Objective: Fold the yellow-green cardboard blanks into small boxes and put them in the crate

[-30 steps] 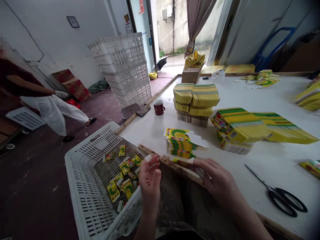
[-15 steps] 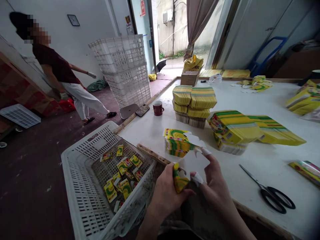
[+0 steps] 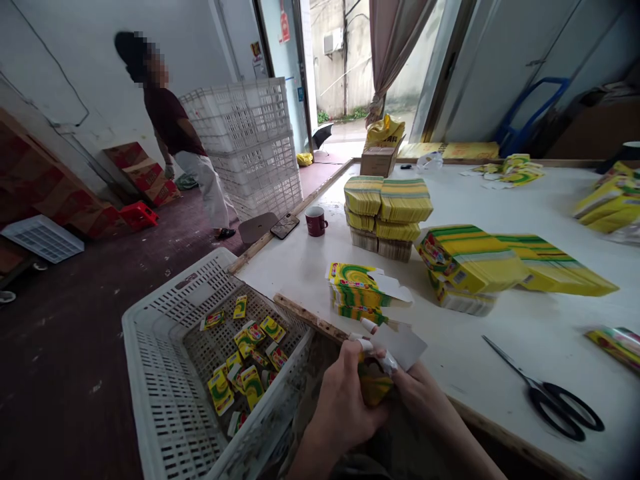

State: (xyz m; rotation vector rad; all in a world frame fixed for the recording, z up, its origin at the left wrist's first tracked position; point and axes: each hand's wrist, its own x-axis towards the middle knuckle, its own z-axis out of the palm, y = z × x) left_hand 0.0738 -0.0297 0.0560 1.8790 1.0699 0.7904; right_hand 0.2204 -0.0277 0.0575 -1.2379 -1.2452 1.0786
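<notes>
Both my hands meet just in front of the table edge. My left hand (image 3: 347,393), a white wrapping on a fingertip, is closed around a small yellow carton (image 3: 376,389), mostly hidden by fingers. White-wrapped fingertips of my right hand (image 3: 407,383) pinch a flat carton blank (image 3: 403,345) with its pale inner side showing. Whether the blank touches the carton, I cannot tell. Just beyond my hands is a stack of printed yellow-green flat cartons (image 3: 355,283). To the left, a white plastic crate (image 3: 165,373) holds several small folded boxes (image 3: 253,387).
Black-handled scissors (image 3: 545,393) lie at right. Carton bundles (image 3: 470,257) and stacked bundles (image 3: 387,200) stand farther back, near a maroon mug (image 3: 315,221) and a phone (image 3: 285,226). A person (image 3: 175,127) is beside tall stacked crates (image 3: 250,147) on the left.
My right hand has drawn back from the carton stack to my left hand, bringing a flat blank. The person at left has walked rightward, toward the stacked crates.
</notes>
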